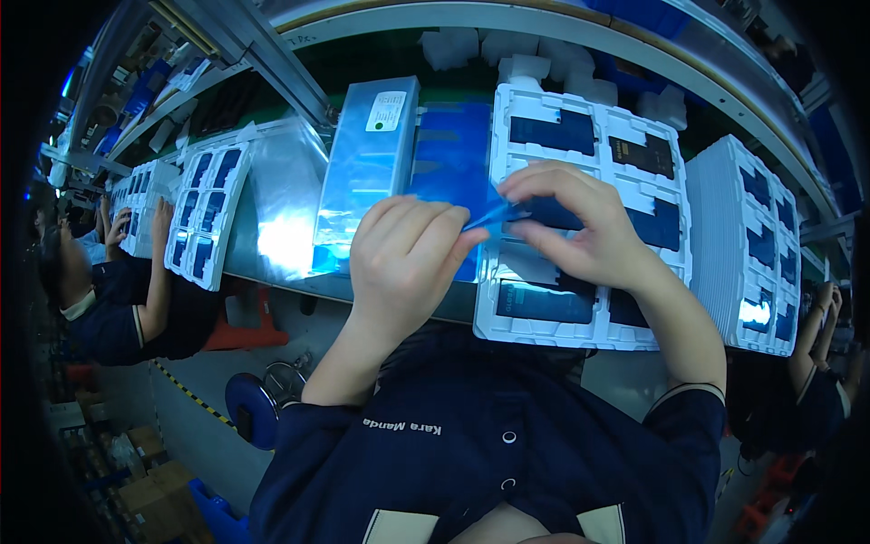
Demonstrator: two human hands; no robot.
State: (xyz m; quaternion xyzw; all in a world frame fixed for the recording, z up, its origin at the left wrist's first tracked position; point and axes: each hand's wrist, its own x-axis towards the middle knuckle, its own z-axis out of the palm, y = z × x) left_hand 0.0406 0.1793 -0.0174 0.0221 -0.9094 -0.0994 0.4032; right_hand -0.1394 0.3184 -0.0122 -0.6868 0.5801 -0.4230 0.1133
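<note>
A small piece of translucent blue film (492,218) is pinched in my left hand (403,258), its fingers closed and thumb pressed in. My right hand (589,227) curves around the film's other end, thumb and forefinger visibly apart; I see no firm grip there. Below my right hand lies a white plastic tray (485,313) with dark flat parts in its pockets, one of them a dark rectangular part (546,302). Blue sheets (451,150) lie left of this tray. Farther left is a clear-wrapped bluish stack (367,172) with a white label.
Stacked white trays (716,245) with dark parts stand at the right. A shiny clear sheet (285,199) and another filled tray (207,218) lie left. White foam blocks (526,68) line the back. Co-workers sit on both sides; a blue stool (249,412) stands behind left.
</note>
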